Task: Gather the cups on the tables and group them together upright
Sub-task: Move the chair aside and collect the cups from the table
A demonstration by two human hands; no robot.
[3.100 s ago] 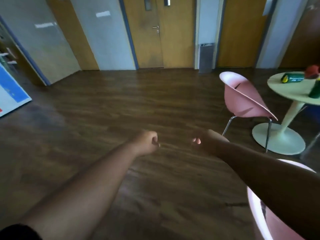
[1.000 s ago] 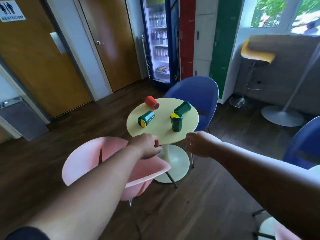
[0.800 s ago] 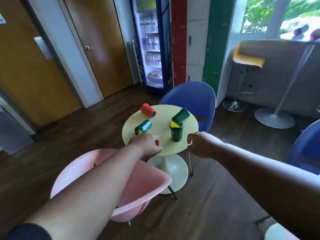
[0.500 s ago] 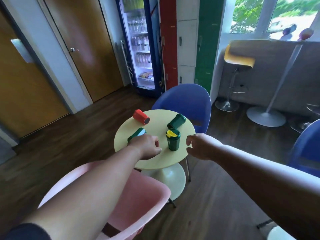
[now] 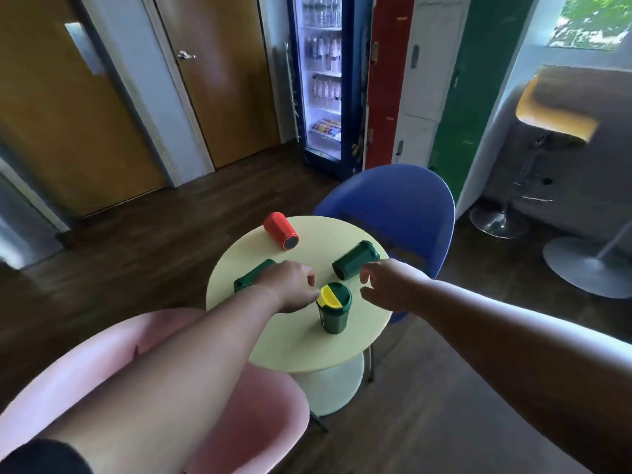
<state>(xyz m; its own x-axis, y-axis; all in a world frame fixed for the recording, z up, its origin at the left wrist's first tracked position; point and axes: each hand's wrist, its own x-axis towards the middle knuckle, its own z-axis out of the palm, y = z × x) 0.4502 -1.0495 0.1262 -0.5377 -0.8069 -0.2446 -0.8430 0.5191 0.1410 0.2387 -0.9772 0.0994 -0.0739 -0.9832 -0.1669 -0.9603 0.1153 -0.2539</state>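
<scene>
Head cam view: your right hand (image 5: pixel 390 285) is spread open with fingers relaxed, holding nothing, hovering just beside the green cup lying on its side (image 5: pixel 355 260) near the far right of the table. Your left hand (image 5: pixel 290 285) has its fingers loosely curled and isn't holding anything either; it's over the table between the second tipped green cup (image 5: pixel 253 278) and the upright one, and partly hides that tipped cup.

So four cups total on the round yellow table (image 5: pixel 294 350): three green, one red. Only one green cup (image 5: pixel 333 311) stands upright, with a yellow-and-green lid, right between your two hands. The red cup (image 5: pixel 280 230) lies on its side at the far edge, well apart from both hands.

Around the table you've got two chairs: one pink chair (image 5: pixel 246 422) closest to you, under your left arm, and one blue chair (image 5: pixel 403 206) on the far side. Further back there's a drinks fridge (image 5: pixel 321 80), two wooden doors, and one yellow bar stool (image 5: pixel 550 114) on the right.
</scene>
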